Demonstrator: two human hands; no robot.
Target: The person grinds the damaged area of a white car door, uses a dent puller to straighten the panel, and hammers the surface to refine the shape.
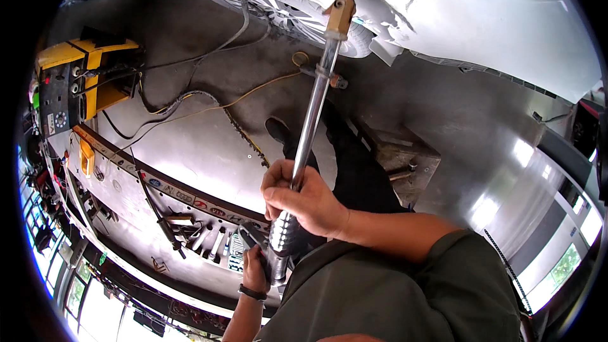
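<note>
i had a long metal tool (316, 104) slanting up and away in front of me, its shiny shaft running from near my belly toward the white car body (487, 19). my right hand (307, 199) was clenched around the shaft, thumb and fingers curled over it, just above the ribbed, silvery lower section. my left hand (254, 270) was lower down, closed on a dark handle (252, 237) beside the tool's bottom end, with some of its fingers out of sight; a dark band (253, 292) circled that wrist. at the top, the brass-coloured head (341, 16) overlapped a scuffed grey patch on the car, and i couldn't tell whether its tip touched the panel. a spoked wheel (285, 14) sat behind the head, to its left. past my left hand stretched a counter (142, 199), its brown edge lined with stickers, and several hand tools (218, 242) lay on it near that hand. at its far end stood a yellow and black machine (94, 79), and cables (209, 93) wound across the grey floor (209, 123). right of my legs (361, 171) stood a low, worn stool (405, 145).
</note>
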